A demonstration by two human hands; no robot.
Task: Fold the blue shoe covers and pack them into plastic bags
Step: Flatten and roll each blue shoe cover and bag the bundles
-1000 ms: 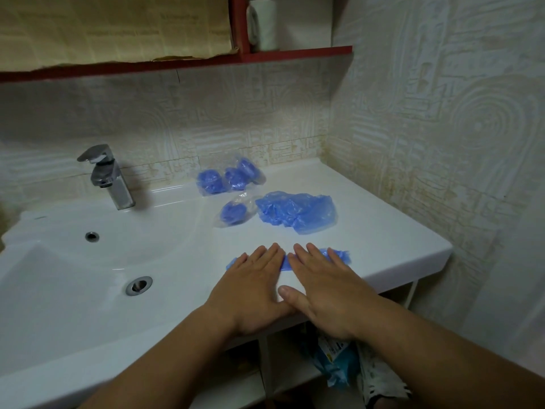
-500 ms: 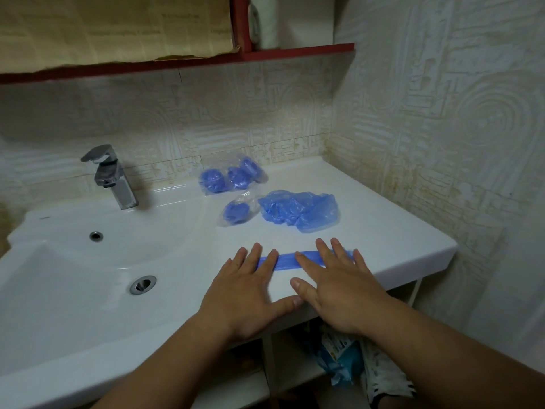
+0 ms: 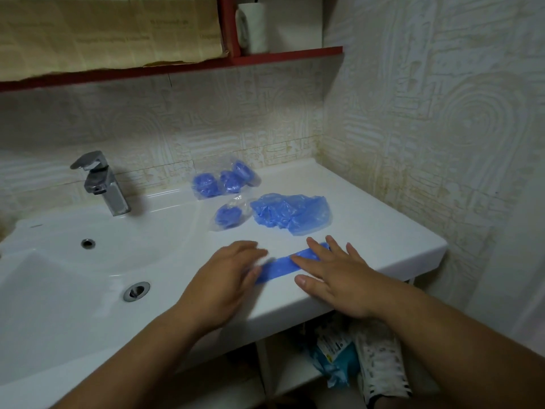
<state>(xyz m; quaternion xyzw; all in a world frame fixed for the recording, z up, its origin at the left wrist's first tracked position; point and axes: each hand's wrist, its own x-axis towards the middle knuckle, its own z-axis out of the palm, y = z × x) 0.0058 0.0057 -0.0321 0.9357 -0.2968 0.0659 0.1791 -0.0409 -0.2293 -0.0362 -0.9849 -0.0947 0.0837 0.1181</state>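
Note:
A blue shoe cover (image 3: pixel 280 266) lies folded into a long flat strip on the white counter (image 3: pixel 383 231), near its front edge. My right hand (image 3: pixel 333 273) lies flat on the strip's right half, fingers straight and spread. My left hand (image 3: pixel 227 276) is at the strip's left end, blurred, its fingertips at the end of the strip. Behind them lies a loose heap of blue shoe covers (image 3: pixel 292 214). A clear plastic bag (image 3: pixel 228 215) with one rolled cover lies left of the heap. Further back, another clear bag (image 3: pixel 224 180) holds three rolled covers.
The sink basin (image 3: pixel 88 261) with its drain (image 3: pixel 136 290) is at the left, a chrome tap (image 3: pixel 103 181) behind it. The tiled wall closes the right side. A red shelf (image 3: pixel 283 53) above carries a paper roll (image 3: pixel 253 26). Below the counter are a packet and a white shoe (image 3: pixel 380 364).
Both hands slid apart along the strip. The left hand moved from the strip's middle to its left end, baring more of the blue strip between the hands.

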